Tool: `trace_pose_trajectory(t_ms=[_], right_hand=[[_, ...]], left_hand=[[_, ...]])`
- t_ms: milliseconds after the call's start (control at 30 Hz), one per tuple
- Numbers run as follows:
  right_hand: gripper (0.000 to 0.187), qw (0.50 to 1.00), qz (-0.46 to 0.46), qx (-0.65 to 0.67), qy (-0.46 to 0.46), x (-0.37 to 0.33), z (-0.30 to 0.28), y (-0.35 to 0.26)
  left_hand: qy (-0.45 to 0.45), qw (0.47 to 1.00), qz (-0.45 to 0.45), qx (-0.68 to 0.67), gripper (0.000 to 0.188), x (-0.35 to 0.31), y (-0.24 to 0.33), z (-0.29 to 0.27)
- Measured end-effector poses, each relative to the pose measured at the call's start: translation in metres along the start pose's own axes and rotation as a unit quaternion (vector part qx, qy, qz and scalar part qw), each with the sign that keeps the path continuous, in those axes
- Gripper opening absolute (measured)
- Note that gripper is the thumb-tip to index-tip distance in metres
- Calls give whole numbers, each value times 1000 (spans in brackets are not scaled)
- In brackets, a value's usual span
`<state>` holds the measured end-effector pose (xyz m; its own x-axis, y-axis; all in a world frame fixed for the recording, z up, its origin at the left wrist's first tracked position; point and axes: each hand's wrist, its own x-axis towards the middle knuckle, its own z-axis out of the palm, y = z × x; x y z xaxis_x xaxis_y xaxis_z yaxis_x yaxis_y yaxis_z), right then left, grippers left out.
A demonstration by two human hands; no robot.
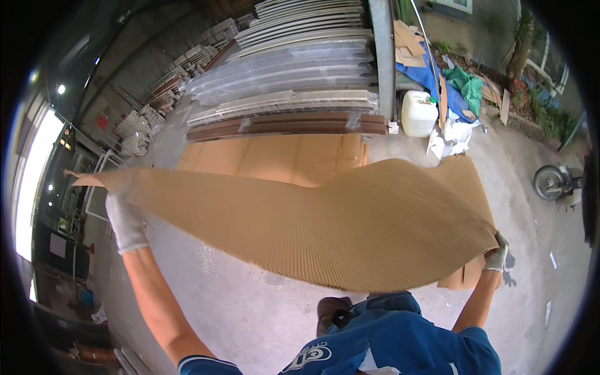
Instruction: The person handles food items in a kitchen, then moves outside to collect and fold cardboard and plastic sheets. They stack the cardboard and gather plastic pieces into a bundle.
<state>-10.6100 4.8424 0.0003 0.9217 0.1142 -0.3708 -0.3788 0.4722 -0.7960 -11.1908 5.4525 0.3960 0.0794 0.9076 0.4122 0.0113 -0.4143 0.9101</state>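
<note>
A wide brown corrugated cardboard sheet [312, 219] stretches between my two raised hands, bowed and sagging with its ribbed face showing. My left hand [127, 219], in a white work glove, grips its far-left part; the fingers are partly hidden and blurred. At the right corner, my right hand [497, 252] closes on the sheet's edge, also gloved. Beneath and beyond it, flat cardboard [262, 156] lies on the floor in front of the stacks. Another cardboard piece [469, 181] rests on the floor at the right, partly covered by the held sheet.
Long wrapped profiles [287, 72] are stacked at the back, with brown lengths [294, 127] at the bottom. A white jerrycan [419, 114] stands beside a metal post [382, 56]. Blue and green sheeting [464, 87] lies behind it. A wheel [549, 182] shows at right.
</note>
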Motion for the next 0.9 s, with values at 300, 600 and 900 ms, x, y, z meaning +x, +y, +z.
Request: trace_pose_trajectory(t_ms=[300,600,900], right_hand=[[28,976,-156,150,-10,-32,82,47],[34,918,-373,-104,82,-187,139,175],[41,934,-168,224,220,-284,259,340]], left_hand=[[-73,982,119,-128,19,258,66,-58],[-247,902,350,-43,18,356,134,-96],[-348,875,268,-204,17,430,122,-89]])
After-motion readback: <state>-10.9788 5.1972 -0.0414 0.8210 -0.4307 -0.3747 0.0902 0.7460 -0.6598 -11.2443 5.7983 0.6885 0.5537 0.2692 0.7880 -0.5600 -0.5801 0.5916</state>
